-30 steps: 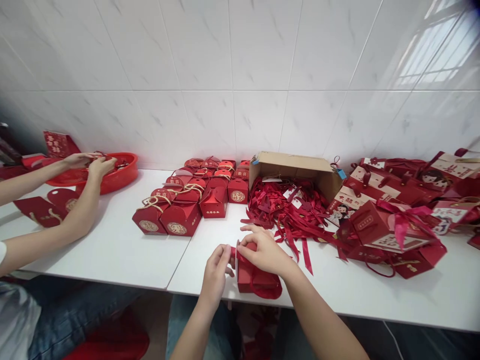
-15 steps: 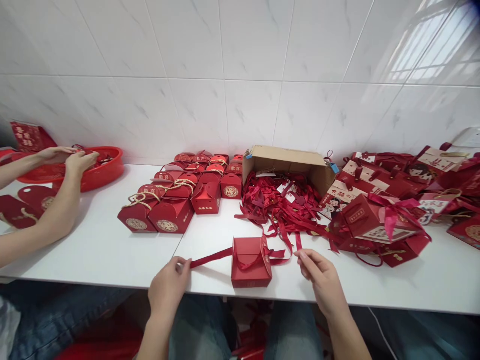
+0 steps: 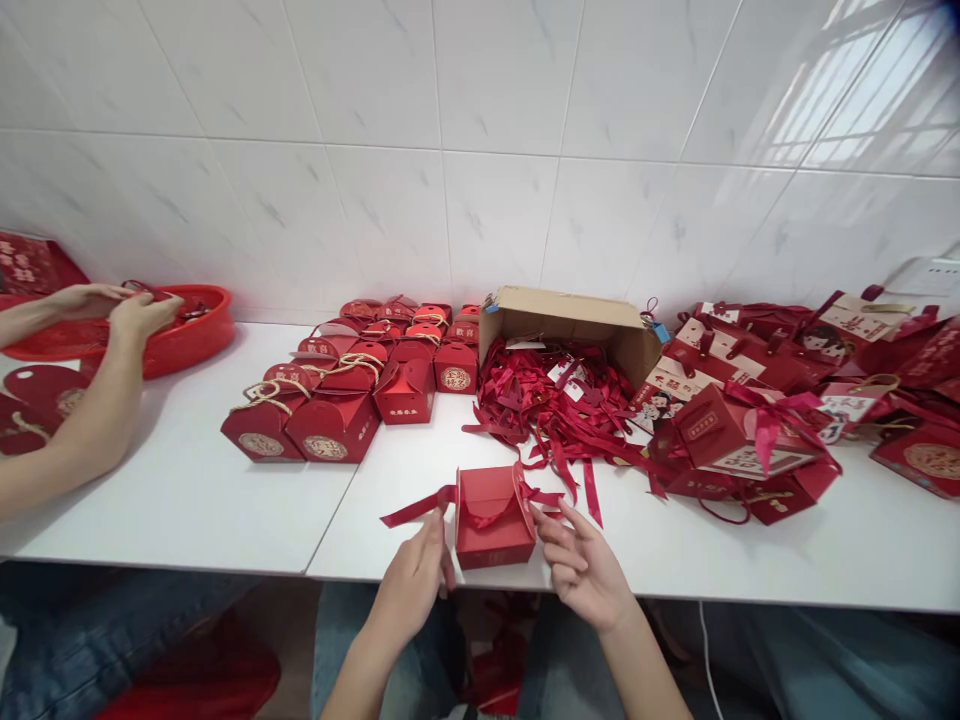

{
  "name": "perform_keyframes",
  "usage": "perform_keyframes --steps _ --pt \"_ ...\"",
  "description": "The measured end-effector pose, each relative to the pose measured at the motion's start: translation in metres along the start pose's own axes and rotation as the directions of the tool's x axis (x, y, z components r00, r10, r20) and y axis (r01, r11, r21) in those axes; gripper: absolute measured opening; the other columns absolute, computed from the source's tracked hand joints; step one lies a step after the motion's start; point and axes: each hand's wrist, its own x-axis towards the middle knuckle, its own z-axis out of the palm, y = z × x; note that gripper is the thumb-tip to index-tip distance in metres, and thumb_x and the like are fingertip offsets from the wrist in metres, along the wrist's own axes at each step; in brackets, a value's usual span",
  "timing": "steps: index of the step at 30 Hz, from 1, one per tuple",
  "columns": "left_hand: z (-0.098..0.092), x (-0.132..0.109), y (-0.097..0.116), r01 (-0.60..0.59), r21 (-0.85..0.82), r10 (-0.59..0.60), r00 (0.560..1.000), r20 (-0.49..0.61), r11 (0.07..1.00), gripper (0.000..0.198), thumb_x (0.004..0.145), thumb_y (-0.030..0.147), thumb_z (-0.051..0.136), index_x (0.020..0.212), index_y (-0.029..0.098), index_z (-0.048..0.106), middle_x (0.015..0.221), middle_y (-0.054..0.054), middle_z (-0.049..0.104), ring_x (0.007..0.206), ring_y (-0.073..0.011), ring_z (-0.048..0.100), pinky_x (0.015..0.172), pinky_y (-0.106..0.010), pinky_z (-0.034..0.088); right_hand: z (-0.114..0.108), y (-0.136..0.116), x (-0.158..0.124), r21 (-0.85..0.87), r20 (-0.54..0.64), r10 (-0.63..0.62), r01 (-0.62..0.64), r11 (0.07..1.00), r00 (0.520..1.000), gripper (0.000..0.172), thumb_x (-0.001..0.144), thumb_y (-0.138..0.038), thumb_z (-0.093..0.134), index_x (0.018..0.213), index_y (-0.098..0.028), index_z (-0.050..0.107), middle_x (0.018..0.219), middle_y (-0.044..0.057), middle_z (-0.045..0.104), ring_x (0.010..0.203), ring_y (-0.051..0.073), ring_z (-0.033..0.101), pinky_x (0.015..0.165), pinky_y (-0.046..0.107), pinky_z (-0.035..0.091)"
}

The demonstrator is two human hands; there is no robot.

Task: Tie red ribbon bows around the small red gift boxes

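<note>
"Changed?"
"Ribbon (image 3: 411, 508): left end released, beyond left hand (image 3: 412, 578); pulling appears finished."
"Grip?"
"Left and right hand (image 3: 590, 572): fingers unclasped, contact unclear."
"Item?"
"Red box (image 3: 495, 535), one: upright between both hands."

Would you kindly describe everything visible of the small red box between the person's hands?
The small red box looks like folded card, with a curved flap at its right side. It sits upright near the front edge of the white table. A dark red ribbon drapes across it, its loose ends reaching out left and right. The left hand and right hand flank it closely; contact is hard to confirm.
</note>
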Motion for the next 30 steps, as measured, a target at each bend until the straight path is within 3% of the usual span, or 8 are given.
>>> perform_keyframes --steps 4,8,11,14,19,24,27,30 --pt "-0.001 0.01 0.005 -0.1 -0.209 0.065 0.983 -0.17 0.973 0.037 0.079 0.052 0.054 0.08 0.017 0.065 0.061 0.0 0.058 0.052 -0.0128 0.049 0.052 -0.024 0.038 0.001 -0.004 0.006 0.067 0.021 -0.109 0.107 0.992 0.994 0.017 0.089 -0.031 0.051 0.088 -0.016 0.056 0.06 -0.008 0.048 0.037 0.0 0.028 0.034 0.009 0.021" --pt "-0.002 0.013 0.022 -0.119 -0.606 0.003 0.982 -0.188 0.786 0.045 0.076 0.046 0.063 0.113 0.022 0.06 0.097 -0.006 0.065 0.084 -0.0164 0.059 0.063 -0.024 0.047 0.013 -0.009 0.014 0.084 -0.056 -0.163 0.168 0.982 0.985 0.012 0.088 -0.027 0.053 0.087 -0.018 0.06 0.071 -0.002 0.058 0.042 0.002 0.036 0.035 0.01 0.029" --pt "-0.005 0.015 0.032 -0.089 -0.733 -0.072 0.98 -0.186 0.674 0.038 0.07 0.038 0.07 0.103 0.021 0.066 0.093 -0.004 0.067 0.081 -0.0151 0.062 0.063 -0.023 0.049 0.024 -0.015 0.014 0.126 -0.108 -0.228 0.241 0.962 0.968 0.01 0.086 -0.021 0.054 0.081 -0.02 0.062 0.066 -0.001 0.055 0.05 0.005 0.045 0.039 0.012 0.036" --pt "-0.011 0.016 0.035 -0.098 -0.754 -0.125 0.964 -0.233 0.649 0.029 0.066 0.032 0.074 0.089 0.016 0.069 0.084 -0.004 0.068 0.073 -0.0136 0.063 0.059 -0.021 0.05 0.03 -0.019 0.008 0.047 -0.116 -0.321 0.328 0.943 0.94 0.011 0.083 -0.017 0.054 0.08 -0.022 0.064 0.074 0.0 0.058 0.054 0.007 0.048 0.043 0.016 0.041" --pt "-0.023 0.015 0.033 -0.135 -0.803 -0.204 0.93 -0.304 0.58 0.018 0.073 0.027 0.067 0.088 0.016 0.069 0.073 -0.001 0.069 0.064 -0.0114 0.064 0.053 -0.019 0.049 0.027 -0.026 -0.002 -0.025 -0.153 -0.442 0.444 0.896 0.884 0.012 0.077 -0.013 0.058 0.075 -0.023 0.063 0.071 -0.001 0.06 0.06 0.009 0.054 0.049 0.02 0.046" --pt "-0.027 0.011 0.028 -0.124 -0.811 -0.261 0.91 -0.323 0.572 0.013 0.08 0.018 0.058 0.088 0.014 0.068 0.074 -0.002 0.069 0.064 -0.0113 0.065 0.052 -0.018 0.05 0.022 -0.024 -0.006 0.019 -0.258 -0.414 0.433 0.901 0.873 0.015 0.072 -0.006 0.055 0.07 -0.019 0.062 0.074 0.0 0.063 0.07 0.009 0.061 0.056 0.018 0.05" --pt "-0.024 0.008 0.024 -0.104 -0.813 -0.274 0.911 -0.309 0.573 0.016 0.081 0.016 0.056 0.091 0.014 0.068 0.074 -0.002 0.069 0.062 -0.0101 0.064 0.052 -0.018 0.051 0.022 -0.017 -0.004 -0.038 -0.22 -0.407 0.409 0.912 0.887 0.017 0.069 -0.003 0.054 0.066 -0.018 0.06 0.077 0.0 0.064 0.073 0.01 0.061 0.06 0.021 0.052" --pt "-0.023 0.007 0.024 -0.083 -0.829 -0.285 0.916 -0.282 0.553 0.018 0.081 0.014 0.055 0.093 0.014 0.068 0.071 -0.002 0.068 0.059 -0.0093 0.063 0.05 -0.017 0.05 0.023 -0.013 0.0 -0.076 -0.164 -0.389 0.382 0.921 0.907 0.008 0.074 -0.013 0.058 0.074 -0.02 0.063 0.071 -0.001 0.061 0.068 0.01 0.059 0.058 0.022 0.051"
